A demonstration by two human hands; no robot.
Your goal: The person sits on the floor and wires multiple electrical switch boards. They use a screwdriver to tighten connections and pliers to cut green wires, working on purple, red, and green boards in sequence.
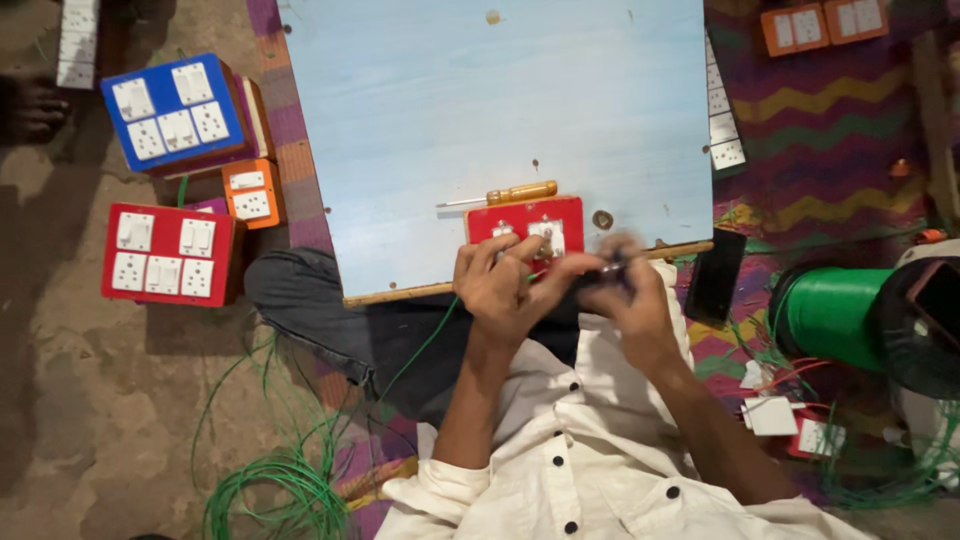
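My left hand (503,283) rests its fingers on the near edge of a small red switch board (527,221) with white switches, and pinches a thin green wire (425,345) that runs down past the board's edge. My right hand (628,290) is blurred and closed around a small dark tool (607,268) beside my left fingers. Both hands meet at the front edge of a pale blue work board (480,110). A screwdriver (505,194) with an orange handle lies just behind the red switch board.
Blue (172,112), red (168,252) and small orange (251,193) switch boards lie on the ground at left. Green wire coils (275,485) sit bottom left. A green wire spool (832,315) and a dark phone (718,275) are at right; more orange boards (822,24) top right.
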